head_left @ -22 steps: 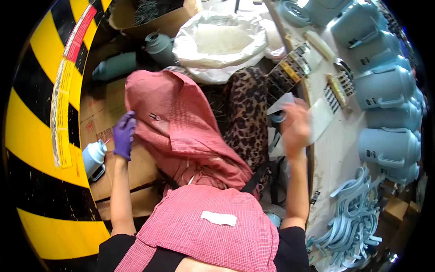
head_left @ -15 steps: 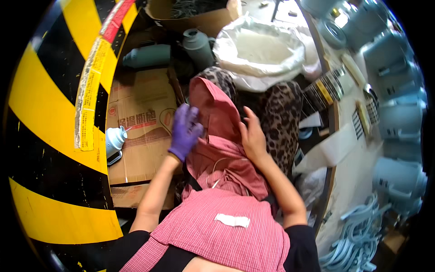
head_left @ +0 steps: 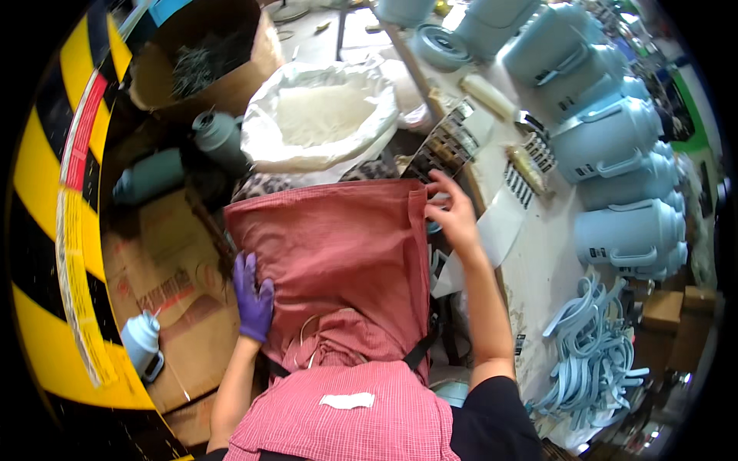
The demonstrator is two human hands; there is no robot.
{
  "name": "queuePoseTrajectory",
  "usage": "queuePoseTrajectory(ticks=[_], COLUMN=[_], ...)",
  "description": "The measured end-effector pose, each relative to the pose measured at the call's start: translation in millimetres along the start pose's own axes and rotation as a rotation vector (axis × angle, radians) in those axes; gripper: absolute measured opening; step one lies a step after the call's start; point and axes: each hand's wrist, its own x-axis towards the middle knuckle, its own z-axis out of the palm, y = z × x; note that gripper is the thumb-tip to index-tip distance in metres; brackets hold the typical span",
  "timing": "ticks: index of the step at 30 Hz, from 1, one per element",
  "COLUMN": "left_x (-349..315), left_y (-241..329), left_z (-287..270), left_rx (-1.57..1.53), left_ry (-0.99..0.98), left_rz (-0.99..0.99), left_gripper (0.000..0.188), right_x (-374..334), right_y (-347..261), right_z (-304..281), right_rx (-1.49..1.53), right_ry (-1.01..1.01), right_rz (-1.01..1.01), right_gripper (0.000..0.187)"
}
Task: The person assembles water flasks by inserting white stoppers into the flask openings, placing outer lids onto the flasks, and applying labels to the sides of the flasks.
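A red apron (head_left: 338, 238) is spread flat across my lap, over leopard-print trousers (head_left: 265, 184). My left hand (head_left: 252, 300), in a purple glove, lies against the apron's left edge with its fingers stretched out. Bare, my right hand (head_left: 455, 215) is at the apron's upper right corner. Its fingers are bent but apart, and I see nothing held in them. Just beyond my knees stands a container lined with a white plastic bag (head_left: 257, 115), with pale contents inside.
On the right, a workbench (head_left: 530, 269) carries light-blue jugs (head_left: 615, 230) and a heap of blue handle-like strips (head_left: 592, 346). To the left are cardboard (head_left: 184, 323), a small blue jug (head_left: 142, 342) and a striped yellow-black panel (head_left: 46, 307). An open carton (head_left: 265, 46) stands far left.
The apron, bunched between my legs before, is now spread wide over both knees. My hands have moved apart to its two sides, and the view has shifted to the right.
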Motion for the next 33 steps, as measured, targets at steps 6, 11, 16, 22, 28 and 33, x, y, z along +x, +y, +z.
queuePoseTrajectory(ticks=[6,11,16,22,28,33], left_x=[16,29,42,72,90,140], left_y=[6,-3,-39,-46,9,96], left_z=[-17,-33,-21,-36,-40,-42], left_rx=[-0.129,-0.096,-0.181,-0.093,-0.101,-0.116], left_ry=[-0.011,0.176,0.228,0.199,0.255,0.172], left_rz=[-0.014,-0.110,-0.201,-0.207,-0.056,0.283], left_gripper=[0.052,0.038,0.027,0.027,0.028,0.034], right_x=[180,324,377,398,309,121], right_y=[-53,-109,-141,-132,-142,-195], right_z=[-194,-321,-415,-377,-271,-214], right_rx=[-0.327,-0.594,-0.244,-0.714,0.004,0.347], right_ry=[0.404,0.892,1.100,0.984,0.892,0.476], right_rz=[-0.367,-0.479,-0.439,-0.138,-0.809,-0.951], right_gripper=[0.062,0.077,0.077,0.060,0.028,0.021])
